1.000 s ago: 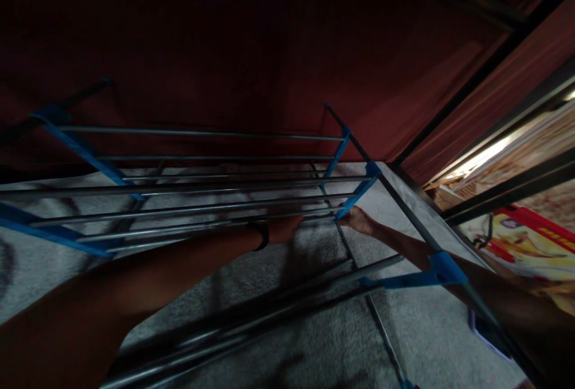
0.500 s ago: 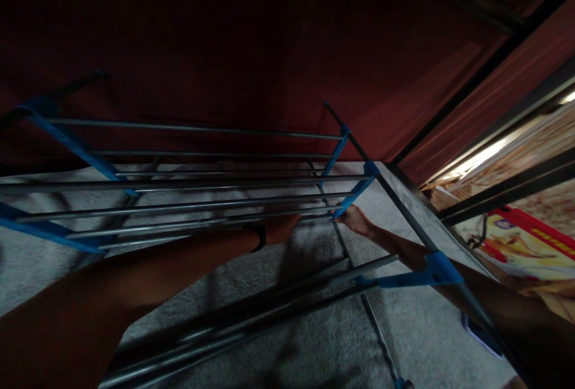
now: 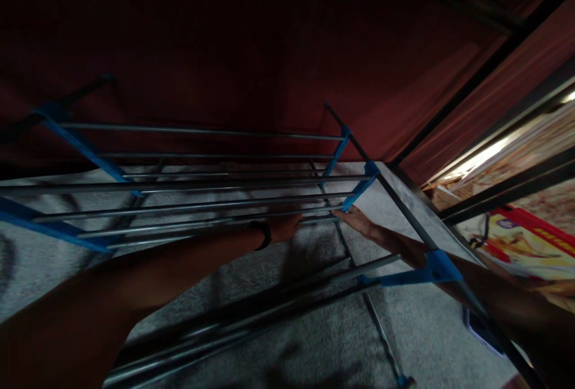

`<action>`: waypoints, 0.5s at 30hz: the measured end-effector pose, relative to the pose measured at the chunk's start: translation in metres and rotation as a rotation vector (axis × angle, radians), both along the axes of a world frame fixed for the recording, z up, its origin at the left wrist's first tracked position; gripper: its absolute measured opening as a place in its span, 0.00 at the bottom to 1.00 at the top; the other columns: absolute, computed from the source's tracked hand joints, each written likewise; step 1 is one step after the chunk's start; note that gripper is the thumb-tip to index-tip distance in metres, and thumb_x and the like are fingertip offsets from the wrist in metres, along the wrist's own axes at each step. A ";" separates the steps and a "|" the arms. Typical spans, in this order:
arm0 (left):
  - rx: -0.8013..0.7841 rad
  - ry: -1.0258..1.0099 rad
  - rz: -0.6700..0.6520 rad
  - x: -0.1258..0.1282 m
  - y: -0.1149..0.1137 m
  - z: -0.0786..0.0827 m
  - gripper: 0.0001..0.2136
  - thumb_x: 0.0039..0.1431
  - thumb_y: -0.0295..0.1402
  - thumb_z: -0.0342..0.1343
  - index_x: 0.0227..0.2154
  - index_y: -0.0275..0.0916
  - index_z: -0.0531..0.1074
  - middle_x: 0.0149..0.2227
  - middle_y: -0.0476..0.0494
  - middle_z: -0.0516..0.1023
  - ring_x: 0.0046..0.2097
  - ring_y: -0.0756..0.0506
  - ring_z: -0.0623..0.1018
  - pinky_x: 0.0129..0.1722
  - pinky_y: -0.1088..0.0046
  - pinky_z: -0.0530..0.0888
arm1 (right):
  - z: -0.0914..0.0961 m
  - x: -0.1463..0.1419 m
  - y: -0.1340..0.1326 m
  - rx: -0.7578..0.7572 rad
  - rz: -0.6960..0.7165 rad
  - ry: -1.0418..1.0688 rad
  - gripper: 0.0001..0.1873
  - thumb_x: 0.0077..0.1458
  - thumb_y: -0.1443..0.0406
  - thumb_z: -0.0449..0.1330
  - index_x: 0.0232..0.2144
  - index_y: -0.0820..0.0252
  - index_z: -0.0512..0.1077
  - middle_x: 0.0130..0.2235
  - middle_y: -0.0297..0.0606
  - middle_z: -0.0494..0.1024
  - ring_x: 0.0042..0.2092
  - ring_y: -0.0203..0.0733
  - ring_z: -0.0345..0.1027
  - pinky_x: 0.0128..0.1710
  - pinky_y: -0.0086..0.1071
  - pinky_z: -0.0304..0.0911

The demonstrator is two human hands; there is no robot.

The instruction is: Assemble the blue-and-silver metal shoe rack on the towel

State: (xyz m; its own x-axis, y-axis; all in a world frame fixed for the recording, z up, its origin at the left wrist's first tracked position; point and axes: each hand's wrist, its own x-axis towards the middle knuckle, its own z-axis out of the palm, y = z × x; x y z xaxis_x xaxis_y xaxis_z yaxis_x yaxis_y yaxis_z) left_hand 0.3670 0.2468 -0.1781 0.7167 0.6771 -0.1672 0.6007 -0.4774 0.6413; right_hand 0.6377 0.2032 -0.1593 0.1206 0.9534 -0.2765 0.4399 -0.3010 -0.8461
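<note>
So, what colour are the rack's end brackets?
Blue; the end brackets show best in the head view.

The rack (image 3: 251, 202) rests on the carpet (image 3: 323, 341), left of the package (image 3: 530, 242).

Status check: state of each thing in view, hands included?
Left hand: at lower bar, grip unclear
Right hand: at blue bracket, grip unclear
The blue bracket: fitted on pole
Wristband: worn on left wrist
Purple-edged object: on carpet, partly hidden
Box: cut off by frame edge

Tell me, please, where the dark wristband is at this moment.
In the head view, the dark wristband is a little left of and below the picture's centre, around the wrist of the left hand, just below the rack's metal bars.
</note>
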 end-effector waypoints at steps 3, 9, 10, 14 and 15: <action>0.074 0.005 0.001 -0.003 -0.006 0.009 0.17 0.61 0.26 0.50 0.52 0.39 0.69 0.53 0.39 0.75 0.55 0.39 0.73 0.57 0.60 0.69 | 0.005 -0.002 -0.003 -0.032 -0.060 0.012 0.11 0.61 0.60 0.63 0.38 0.64 0.77 0.36 0.38 0.79 0.37 0.37 0.74 0.38 0.31 0.72; 0.386 -0.004 -0.292 -0.006 -0.029 0.026 0.15 0.63 0.23 0.47 0.50 0.36 0.69 0.55 0.32 0.72 0.57 0.37 0.71 0.57 0.57 0.70 | 0.014 -0.010 -0.009 -0.077 -0.142 0.034 0.05 0.48 0.66 0.66 0.25 0.63 0.76 0.26 0.33 0.77 0.29 0.35 0.71 0.31 0.26 0.70; 0.398 0.000 -0.343 -0.004 -0.035 0.027 0.12 0.64 0.24 0.46 0.46 0.36 0.71 0.52 0.32 0.74 0.55 0.38 0.72 0.55 0.57 0.70 | 0.015 -0.012 -0.009 -0.077 -0.149 0.037 0.04 0.47 0.66 0.66 0.25 0.62 0.76 0.26 0.33 0.77 0.29 0.35 0.71 0.30 0.26 0.70; 0.204 0.046 -0.447 0.007 -0.060 0.029 0.08 0.66 0.31 0.50 0.33 0.39 0.73 0.39 0.41 0.78 0.44 0.43 0.76 0.47 0.67 0.72 | 0.020 -0.021 -0.008 -0.081 -0.158 0.039 0.03 0.46 0.67 0.65 0.24 0.62 0.75 0.25 0.33 0.76 0.30 0.35 0.71 0.31 0.26 0.69; 0.132 0.052 -0.458 0.010 -0.066 0.029 0.07 0.65 0.33 0.52 0.32 0.40 0.72 0.37 0.43 0.78 0.42 0.44 0.76 0.45 0.69 0.72 | 0.022 -0.023 -0.008 -0.085 -0.154 0.037 0.03 0.46 0.67 0.65 0.23 0.62 0.75 0.25 0.33 0.76 0.29 0.35 0.71 0.31 0.26 0.69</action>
